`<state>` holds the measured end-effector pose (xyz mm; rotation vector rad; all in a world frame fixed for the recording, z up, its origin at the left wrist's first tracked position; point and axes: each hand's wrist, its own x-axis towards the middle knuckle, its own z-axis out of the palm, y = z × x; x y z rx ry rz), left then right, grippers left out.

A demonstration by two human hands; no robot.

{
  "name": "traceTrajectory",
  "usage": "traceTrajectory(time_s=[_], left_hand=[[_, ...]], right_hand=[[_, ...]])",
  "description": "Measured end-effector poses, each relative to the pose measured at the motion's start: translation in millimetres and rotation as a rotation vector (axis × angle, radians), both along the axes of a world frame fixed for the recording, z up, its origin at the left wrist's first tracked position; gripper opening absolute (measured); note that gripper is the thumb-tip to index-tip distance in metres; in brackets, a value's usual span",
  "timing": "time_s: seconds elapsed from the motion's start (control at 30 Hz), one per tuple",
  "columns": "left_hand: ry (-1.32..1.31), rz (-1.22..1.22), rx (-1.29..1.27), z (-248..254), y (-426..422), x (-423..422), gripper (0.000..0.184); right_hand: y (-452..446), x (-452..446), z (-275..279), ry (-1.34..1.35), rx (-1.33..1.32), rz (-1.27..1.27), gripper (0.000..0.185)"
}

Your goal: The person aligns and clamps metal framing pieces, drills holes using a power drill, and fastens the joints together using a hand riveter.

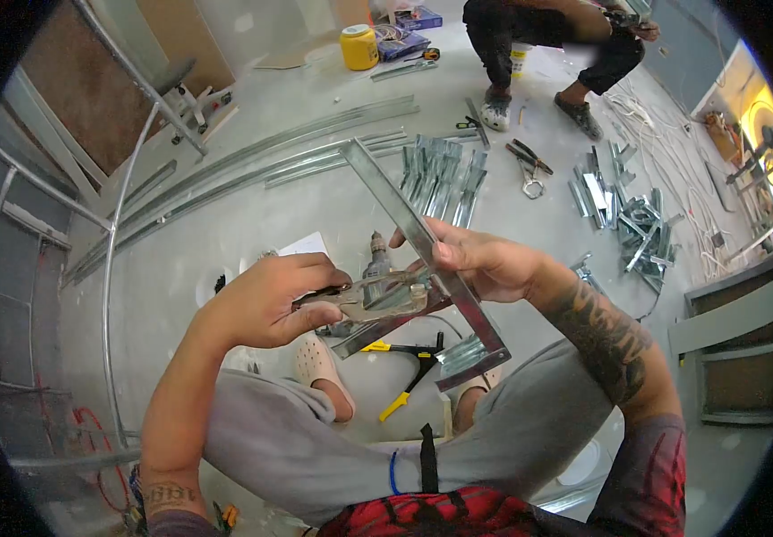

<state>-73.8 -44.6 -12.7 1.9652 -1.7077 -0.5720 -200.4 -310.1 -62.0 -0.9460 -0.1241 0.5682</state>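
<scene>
My left hand (265, 300) is closed round the handles of metal locking clamp pliers (373, 309), whose jaws reach to the bracket. In my right hand (485, 264) is a bent bracket of galvanized metal channel (391, 197), gripped along its long leg with the thumb on top. The bracket is tilted above my lap, and its lower legs turn back toward me. Whether the jaws are clamped on the channel I cannot tell. Below the pliers a drill (377, 259) is on the floor, partly hidden. A black-and-yellow hand tool (413, 358) rests between my feet.
Cut metal channel pieces (444, 174) lie in front, with another heap (646, 233) at right. Long metal channels (270, 143) stretch across the floor. Clamp pliers (529, 166) lie ahead. A person (556, 36) sits opposite. Metal scaffolding (113, 233) stands left; white cables (673, 152) trail right.
</scene>
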Motion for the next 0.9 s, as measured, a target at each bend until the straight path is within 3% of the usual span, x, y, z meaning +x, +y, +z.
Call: traceTrajectory(time_s=[0.1, 0.27, 0.33, 0.9], left_hand=[[0.040, -0.022, -0.034, 0.5, -1.6, -2.3, 0.043], [0.020, -0.011, -0.004, 1.2, -1.5, -1.1, 0.041], [0.008, -0.020, -0.004, 0.1, -3.1, -1.8, 0.040], [0.066, -0.024, 0.083, 1.0, -8.2, -9.0, 0.038]], right_hand=[[4.3, -0.2, 1.0, -0.011, 0.001, 0.021, 0.064], [3.6, 1.4, -1.9, -0.023, 0.013, 0.065, 0.063], [6.8, -0.4, 1.4, -0.015, -0.025, 0.009, 0.078], [6.1, -1.3, -5.8, -0.008, -0.138, 0.015, 0.075]])
